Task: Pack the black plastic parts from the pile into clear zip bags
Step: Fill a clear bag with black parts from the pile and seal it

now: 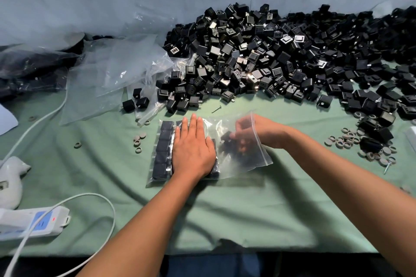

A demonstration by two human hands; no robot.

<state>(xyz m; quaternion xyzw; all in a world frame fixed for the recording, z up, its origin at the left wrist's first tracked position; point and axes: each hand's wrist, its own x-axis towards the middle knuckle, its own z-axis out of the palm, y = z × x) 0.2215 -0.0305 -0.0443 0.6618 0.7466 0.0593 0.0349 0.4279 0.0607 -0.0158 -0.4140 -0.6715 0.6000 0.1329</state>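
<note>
Biggest risk I see: the zip bag [238, 155] is floppy, and if my right hand [252, 135] shoves parts in too fast, the neat rows [163, 150] at its closed end could get knocked crooked or the mouth could fold shut. My left hand [193, 148] lies flat, fingers straight, pressing the packed rows through the plastic. The right grip is inside the bag mouth, fingers curled round blurry black parts [227, 139]. The pile [270, 60] sits farther back on the tabletop [225, 213].

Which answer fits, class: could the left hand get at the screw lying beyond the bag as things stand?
Probably yes. The left hand lies flat on the bag, and the screw sits on bare cloth just past its fingertips, with nothing between.
</note>
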